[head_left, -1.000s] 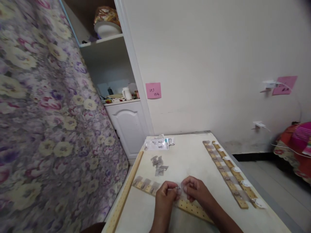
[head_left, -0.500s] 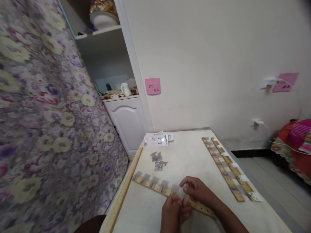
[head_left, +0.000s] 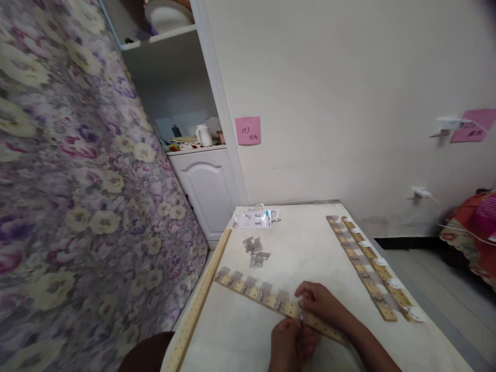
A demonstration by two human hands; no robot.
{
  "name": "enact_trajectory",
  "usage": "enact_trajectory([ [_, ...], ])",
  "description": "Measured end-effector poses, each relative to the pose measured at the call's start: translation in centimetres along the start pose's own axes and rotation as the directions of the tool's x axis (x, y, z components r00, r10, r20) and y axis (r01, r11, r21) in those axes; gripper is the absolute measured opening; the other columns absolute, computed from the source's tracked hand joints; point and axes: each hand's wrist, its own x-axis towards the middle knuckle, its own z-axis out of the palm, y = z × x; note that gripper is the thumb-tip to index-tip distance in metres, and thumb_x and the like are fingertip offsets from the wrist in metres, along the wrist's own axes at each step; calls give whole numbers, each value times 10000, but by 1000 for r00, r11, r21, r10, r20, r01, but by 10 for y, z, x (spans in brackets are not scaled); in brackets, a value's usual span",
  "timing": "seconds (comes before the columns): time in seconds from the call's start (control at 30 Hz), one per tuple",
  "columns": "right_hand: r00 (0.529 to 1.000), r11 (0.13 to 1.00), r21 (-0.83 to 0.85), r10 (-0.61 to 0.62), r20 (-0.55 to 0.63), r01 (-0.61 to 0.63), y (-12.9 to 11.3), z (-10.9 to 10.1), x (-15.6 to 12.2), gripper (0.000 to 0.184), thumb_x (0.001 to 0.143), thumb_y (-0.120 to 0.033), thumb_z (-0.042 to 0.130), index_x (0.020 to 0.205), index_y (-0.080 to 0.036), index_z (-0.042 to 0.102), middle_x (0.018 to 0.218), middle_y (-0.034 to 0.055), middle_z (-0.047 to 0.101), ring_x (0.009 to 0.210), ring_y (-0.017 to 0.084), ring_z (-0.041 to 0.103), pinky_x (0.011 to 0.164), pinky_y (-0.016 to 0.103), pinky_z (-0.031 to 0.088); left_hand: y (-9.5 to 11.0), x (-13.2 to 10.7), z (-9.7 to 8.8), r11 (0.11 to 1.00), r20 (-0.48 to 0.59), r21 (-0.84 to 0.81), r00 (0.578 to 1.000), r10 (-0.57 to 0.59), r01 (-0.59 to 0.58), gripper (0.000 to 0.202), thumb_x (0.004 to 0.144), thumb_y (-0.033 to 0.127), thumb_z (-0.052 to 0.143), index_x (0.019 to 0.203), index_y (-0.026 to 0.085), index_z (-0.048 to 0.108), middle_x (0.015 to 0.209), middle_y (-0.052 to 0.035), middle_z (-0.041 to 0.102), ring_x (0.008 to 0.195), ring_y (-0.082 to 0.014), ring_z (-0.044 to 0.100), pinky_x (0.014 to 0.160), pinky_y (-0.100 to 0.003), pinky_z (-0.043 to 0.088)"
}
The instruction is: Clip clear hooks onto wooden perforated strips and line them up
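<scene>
A wooden strip with holes [head_left: 251, 292] lies slantwise across the table and carries a row of small clear plastic tabs with metal pieces. Over its nearer half, my left hand [head_left: 289, 341] is closed, its fingertips pinching a small shiny metal piece [head_left: 301, 317]. My right hand [head_left: 321, 302] reaches in from the right, with thumb and index finger pressed together at the upper end of that piece. The exact kind of the piece is too small to make out, and the fingers partly hide it. Past the strip lie several loose small plastic packets [head_left: 256, 251].
Two more strips, one with clear tabs [head_left: 360, 268] and one with white round tags [head_left: 382, 262], run along the table's right side. A long bare perforated wooden bar [head_left: 199, 299] lines the left edge. Flat plastic packages [head_left: 251, 218] lie at the far left corner, near the wall.
The camera view has shifted slightly, so the scene sits a bit differently. Both hands remain together over the strip, with the small metal piece now showing more plainly between them.
</scene>
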Motion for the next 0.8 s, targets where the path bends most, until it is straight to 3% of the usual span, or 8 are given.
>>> enact_trajectory([
  [0.57,1000,1000,-25,7,-21,-8,8,8,7,270,641,-157,539,874,-133,673,620,-32,536,582,112,479,570,232,360,-2,4,2,996,-11,86,1000,13,-12,224,861,214,387,659,171,474,467,2,573,351,-82,501,391,-184,299],
  [0.8,999,999,-38,33,-26,-34,9,8,7,263,648,-171,545,875,-123,669,596,-39,527,564,110,474,562,233,358,-4,5,1,997,14,65,999,29,-30,160,804,227,451,655,177,479,467,8,568,351,-83,488,395,-183,275],
])
